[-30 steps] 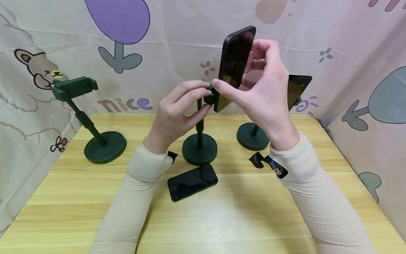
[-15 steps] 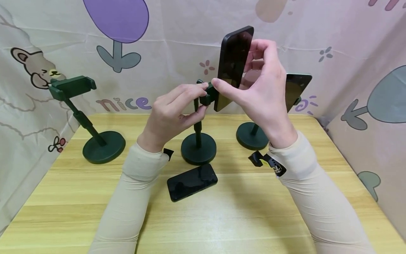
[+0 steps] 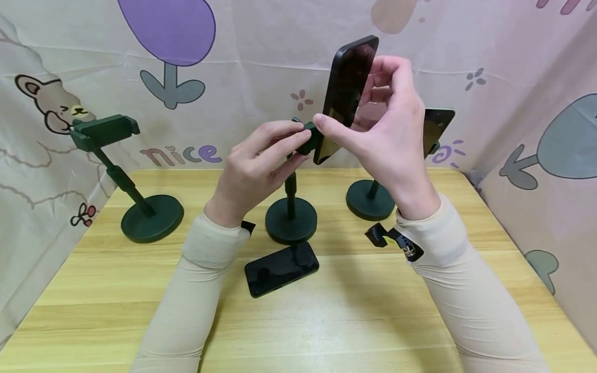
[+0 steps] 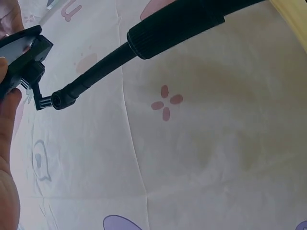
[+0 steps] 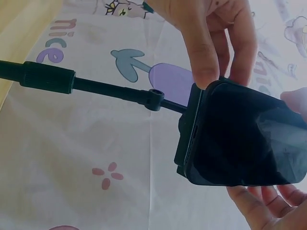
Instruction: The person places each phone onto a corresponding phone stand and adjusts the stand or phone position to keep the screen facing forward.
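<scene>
In the head view my right hand grips a black phone by its sides, tilted upright over the middle dark green phone stand. My left hand pinches that stand's clamp between fingers and thumb. The clamp sits right at the phone's lower left edge. From the right wrist, the phone's dark screen faces the camera, its end overlapping the clamp, with my left thumb at the corner. The left wrist view shows the stand's pole running to the clamp.
A second black phone lies on the wooden table before the middle stand. On the left is a stand with a bare holder. A stand at right carries another phone. A patterned cloth hangs behind.
My left fingers drew back slightly leftward along the clamp, then moved right again to its side by the phone. The right hand and its phone have stayed nearly in place.
</scene>
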`<state>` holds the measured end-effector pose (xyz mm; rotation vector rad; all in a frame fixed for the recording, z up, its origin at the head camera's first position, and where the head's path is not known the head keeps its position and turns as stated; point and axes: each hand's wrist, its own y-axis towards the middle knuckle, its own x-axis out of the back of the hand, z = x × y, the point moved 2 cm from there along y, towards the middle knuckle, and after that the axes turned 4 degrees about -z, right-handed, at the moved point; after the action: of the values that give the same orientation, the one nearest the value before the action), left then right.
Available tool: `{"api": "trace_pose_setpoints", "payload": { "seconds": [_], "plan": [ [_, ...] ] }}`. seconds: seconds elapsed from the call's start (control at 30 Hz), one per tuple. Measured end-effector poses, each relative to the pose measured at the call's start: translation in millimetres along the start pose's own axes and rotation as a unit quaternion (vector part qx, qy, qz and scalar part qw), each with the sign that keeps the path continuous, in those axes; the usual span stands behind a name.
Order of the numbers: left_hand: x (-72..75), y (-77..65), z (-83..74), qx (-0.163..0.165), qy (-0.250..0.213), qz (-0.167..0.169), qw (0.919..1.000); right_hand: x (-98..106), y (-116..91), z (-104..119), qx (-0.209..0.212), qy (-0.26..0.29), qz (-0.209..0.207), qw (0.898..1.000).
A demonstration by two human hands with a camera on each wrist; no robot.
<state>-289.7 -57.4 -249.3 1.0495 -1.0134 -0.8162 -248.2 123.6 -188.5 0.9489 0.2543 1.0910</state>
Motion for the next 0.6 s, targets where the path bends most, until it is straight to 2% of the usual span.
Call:
{"api": "trace_pose_setpoints", "payload": {
  "seconds": [0.33, 0.6],
  "plan": [
    [2.5, 0.4, -1.0, -0.01, 0.015, 0.001, 0.9998, -0.4, -2.1, 13.2, 0.007, 0.01, -0.004, 1.0],
    [6.0, -0.2, 0.8, -0.007, 0.002, 0.013, 0.9999, -0.4, -2.6, 11.6, 0.017, -0.032, -0.011, 0.999]
  ]
}}
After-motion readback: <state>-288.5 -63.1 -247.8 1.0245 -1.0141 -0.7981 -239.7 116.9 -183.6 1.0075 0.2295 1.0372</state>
